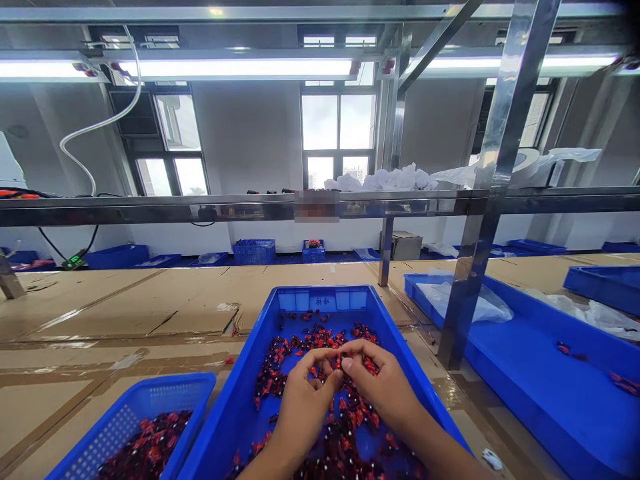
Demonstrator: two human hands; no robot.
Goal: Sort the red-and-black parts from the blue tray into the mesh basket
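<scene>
Inside the blue plastic tray (225,407), the left hand (305,407) and right hand (380,390) curl together above a scatter of small glossy red-and-black pieces (305,340), their fingertips (350,353) closing around 1 red piece (338,363); which hand grips it, I cannot tell. The tray has smooth moulded walls, and the marks on its far wall are too small to read. Left of the tray, a perforated blue basket (120,427) holds a heap of similar pieces (red glints among dark). Right of the tray, a longer blue tray (525,380) carries a crumpled clear plastic bag (465,300) and 2 small clusters of pieces. Corrugated cardboard sheets (125,313) cover the bench beneath the tray, their seams joined with brown tape (75,347).
</scene>
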